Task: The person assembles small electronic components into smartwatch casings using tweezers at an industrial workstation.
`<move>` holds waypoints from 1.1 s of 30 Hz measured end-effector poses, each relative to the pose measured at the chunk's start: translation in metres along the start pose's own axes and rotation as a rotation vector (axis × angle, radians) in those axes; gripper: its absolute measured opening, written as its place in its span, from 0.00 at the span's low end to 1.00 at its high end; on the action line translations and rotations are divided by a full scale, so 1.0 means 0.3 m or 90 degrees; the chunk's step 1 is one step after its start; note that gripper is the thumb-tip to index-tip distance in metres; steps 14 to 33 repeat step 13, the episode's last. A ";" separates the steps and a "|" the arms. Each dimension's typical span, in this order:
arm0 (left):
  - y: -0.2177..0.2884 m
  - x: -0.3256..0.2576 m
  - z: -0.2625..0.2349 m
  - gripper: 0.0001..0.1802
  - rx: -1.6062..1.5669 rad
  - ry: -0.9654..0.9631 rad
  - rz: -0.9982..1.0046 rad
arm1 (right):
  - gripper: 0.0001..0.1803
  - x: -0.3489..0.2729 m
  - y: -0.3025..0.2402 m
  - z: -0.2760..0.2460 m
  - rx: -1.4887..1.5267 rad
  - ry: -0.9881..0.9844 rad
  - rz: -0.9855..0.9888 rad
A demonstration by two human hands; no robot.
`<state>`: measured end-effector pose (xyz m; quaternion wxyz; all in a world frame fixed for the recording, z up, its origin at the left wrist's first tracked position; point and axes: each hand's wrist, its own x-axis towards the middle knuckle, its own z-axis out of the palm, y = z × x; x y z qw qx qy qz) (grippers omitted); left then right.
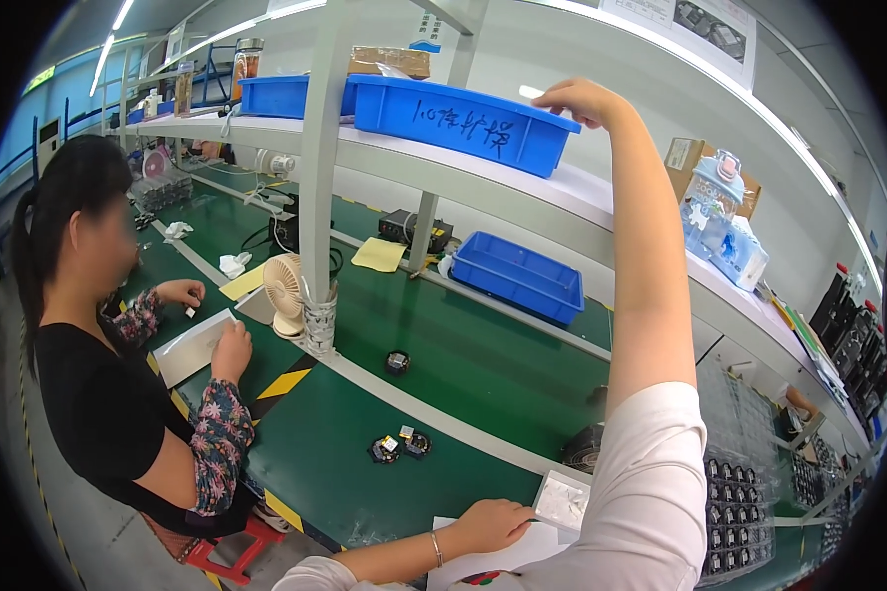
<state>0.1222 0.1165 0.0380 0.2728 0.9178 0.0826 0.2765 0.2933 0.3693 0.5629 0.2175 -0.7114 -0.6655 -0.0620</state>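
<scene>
My right hand [583, 99] is raised to the upper shelf, its fingers curled over the right end of a long blue plastic bin [458, 123]. Whether those fingers hold anything inside the bin is hidden. Low down, my left hand [490, 521] rests on a white sheet [483, 563] at the bench's near edge. It pinches the edge of a small pale flat packet [565, 500]. A few small round black parts [398, 445] lie on the green bench top to the left of it.
A co-worker [108, 394] sits at left, hands on a white sheet [195, 345]. A small fan [286, 294] stands by the shelf post [317, 197]. A second blue bin [518, 277] sits on the bench. Stacked trays of black parts [744, 492] are at right. A clear bottle [712, 205] stands on the shelf.
</scene>
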 end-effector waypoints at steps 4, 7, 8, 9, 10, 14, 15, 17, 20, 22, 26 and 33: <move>0.004 0.012 -0.017 0.09 0.014 -0.017 -0.011 | 0.21 -0.047 0.109 -0.039 0.184 0.276 -0.049; 0.006 0.008 -0.031 0.10 0.007 -0.020 -0.027 | 0.21 -0.124 0.119 -0.092 0.212 0.363 -0.037; 0.013 0.011 -0.038 0.09 0.001 -0.019 -0.035 | 0.20 -0.163 0.109 -0.106 0.173 0.375 -0.081; 0.010 0.009 -0.039 0.09 -0.003 -0.013 -0.038 | 0.19 -0.204 0.092 -0.115 0.136 0.382 -0.126; 0.004 0.004 -0.041 0.09 -0.007 -0.006 -0.045 | 0.19 -0.265 0.058 -0.115 0.113 0.372 -0.138; 0.003 0.028 -0.012 0.10 0.002 -0.018 -0.012 | 0.27 -0.387 0.092 -0.170 -0.098 0.251 -0.131; 0.003 0.028 -0.012 0.10 0.002 -0.018 -0.012 | 0.27 -0.387 0.092 -0.170 -0.098 0.251 -0.131; 0.003 0.028 -0.012 0.10 0.002 -0.018 -0.012 | 0.27 -0.387 0.092 -0.170 -0.098 0.251 -0.131; 0.003 0.028 -0.012 0.10 0.002 -0.018 -0.012 | 0.27 -0.387 0.092 -0.170 -0.098 0.251 -0.131; 0.003 0.028 -0.012 0.10 0.002 -0.018 -0.012 | 0.27 -0.387 0.092 -0.170 -0.098 0.251 -0.131; 0.003 0.028 -0.012 0.10 0.002 -0.018 -0.012 | 0.27 -0.387 0.092 -0.170 -0.098 0.251 -0.131; 0.003 0.028 -0.012 0.10 0.002 -0.018 -0.012 | 0.27 -0.387 0.092 -0.170 -0.098 0.251 -0.131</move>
